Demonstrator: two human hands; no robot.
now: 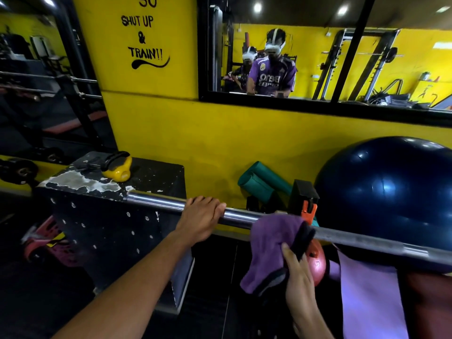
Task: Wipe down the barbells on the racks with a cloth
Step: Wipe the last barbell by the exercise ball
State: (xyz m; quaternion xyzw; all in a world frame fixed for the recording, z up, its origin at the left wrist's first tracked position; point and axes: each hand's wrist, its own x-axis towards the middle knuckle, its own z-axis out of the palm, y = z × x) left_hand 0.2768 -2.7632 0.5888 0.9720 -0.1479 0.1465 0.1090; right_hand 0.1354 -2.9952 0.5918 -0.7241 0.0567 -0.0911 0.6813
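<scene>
Your left hand (200, 217) is curled over the top of the barbell (239, 216), fingers wrapped round the smooth steel sleeve, just left of the cloth. The barbell runs across in front of you, from its bare end over the black plyo box (110, 216) down to the right, where its shaft passes in front of the dark blue exercise ball (391, 189). Your right hand (299, 277) grips the purple cloth (271, 243) from below, thumb pressed up against it; the cloth is draped over and bunched round the barbell, just right of your left hand. Right behind the cloth, the barbell sits at an orange and black rack hook (308, 209). A yellow kettlebell (118, 170) rests on top of the plyo box, behind the barbell's end. Rolled green mats (259, 182) lean against the yellow wall (220, 133) beyond the barbell, between the box and the ball. A lilac mat (369, 297) hangs below the barbell, right of your right hand.
</scene>
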